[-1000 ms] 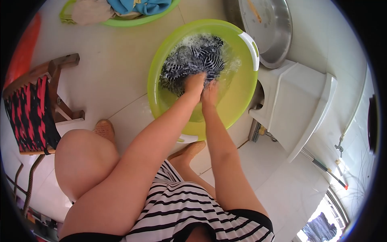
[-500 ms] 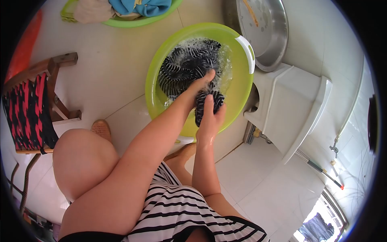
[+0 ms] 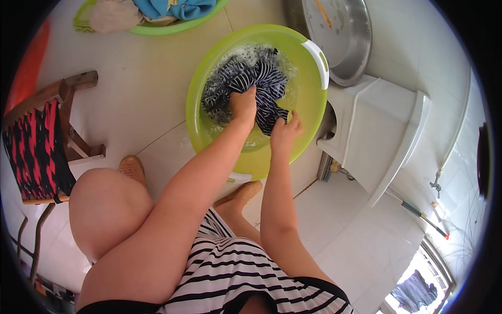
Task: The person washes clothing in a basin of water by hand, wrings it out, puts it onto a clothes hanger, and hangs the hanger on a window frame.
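Note:
A wet black-and-white striped garment (image 3: 267, 86) lies bunched in soapy water inside a green plastic basin (image 3: 194, 112). My left hand (image 3: 244, 106) is closed around a fold near the middle of the cloth. Lower and to the right, my right hand (image 3: 285, 133) pinches the garment's near end between thumb and fingers, with some fingertips raised. Foam gathers at the far left of the water, around the cloth. Part of the fabric under my left hand is hidden.
A second green basin (image 3: 157, 30) with clothes stands at the upper left, a steel basin (image 3: 355, 47) at the upper right. Beside the washing basin is a white fixture (image 3: 374, 131). A wooden chair (image 3: 39, 152) with woven red-and-black straps is at the left.
My left hand has shifted left with a gathered fold. My right hand has moved slightly right and now holds just the garment's end, and the cloth stretches between both hands.

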Demonstrator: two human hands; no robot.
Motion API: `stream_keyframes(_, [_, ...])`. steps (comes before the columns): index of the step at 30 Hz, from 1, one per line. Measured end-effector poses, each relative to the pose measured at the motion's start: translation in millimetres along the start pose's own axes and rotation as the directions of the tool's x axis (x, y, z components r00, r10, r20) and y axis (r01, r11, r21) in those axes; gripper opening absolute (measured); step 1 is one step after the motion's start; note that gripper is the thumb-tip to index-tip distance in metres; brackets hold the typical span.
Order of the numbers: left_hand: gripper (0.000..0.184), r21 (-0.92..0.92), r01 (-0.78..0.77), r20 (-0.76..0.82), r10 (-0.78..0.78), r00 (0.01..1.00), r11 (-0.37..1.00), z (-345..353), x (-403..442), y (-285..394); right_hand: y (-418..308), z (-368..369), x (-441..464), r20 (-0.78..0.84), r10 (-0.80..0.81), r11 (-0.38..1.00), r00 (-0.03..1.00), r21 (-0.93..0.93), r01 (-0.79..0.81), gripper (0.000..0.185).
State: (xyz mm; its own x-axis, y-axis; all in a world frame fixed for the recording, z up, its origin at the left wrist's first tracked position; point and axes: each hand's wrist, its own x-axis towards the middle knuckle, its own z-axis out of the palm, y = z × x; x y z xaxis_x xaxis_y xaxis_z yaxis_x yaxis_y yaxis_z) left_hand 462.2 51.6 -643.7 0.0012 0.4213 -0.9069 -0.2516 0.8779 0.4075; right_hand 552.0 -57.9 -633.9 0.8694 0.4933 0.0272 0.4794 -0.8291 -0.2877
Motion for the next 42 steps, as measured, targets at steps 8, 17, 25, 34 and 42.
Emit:
stream_keyframes(8, [0.059, 0.243, 0.046, 0.115, -0.075, 0.990, 0.969, -2, 11, -14, 16, 79, 2, 0.354, -0.143, 0.923, 0.924, -0.290, 0.254, 0.053])
stream_keyframes(17, [0.061, -0.002, 0.333, 0.564, -0.274, 0.779, 0.943, 4, 19, -16, -79, -5, -19, 0.391, 0.143, 0.633, 0.909, 0.670, -0.388, 0.053])
stream_keyframes(25, [0.032, -0.404, 0.129, 0.759, 0.253, 0.600, 0.906, -12, 20, -35, -144, -70, -95, 0.133, -0.370, 0.918, 0.919, 0.204, 0.340, 0.025])
stream_keyframes(34, [0.027, -0.053, 0.115, 0.307, -0.093, 0.947, 0.992, 6, 1, -2, -11, 12, 18, -0.043, -0.126, 0.992, 0.991, 0.027, 0.127, 0.036])
stream_keyframes(42, [0.024, 0.070, 0.149, 0.239, -0.162, 0.957, 0.986, 5, 32, -38, 10, 68, 25, 0.402, 0.017, 0.989, 0.916, -0.142, 0.045, 0.044])
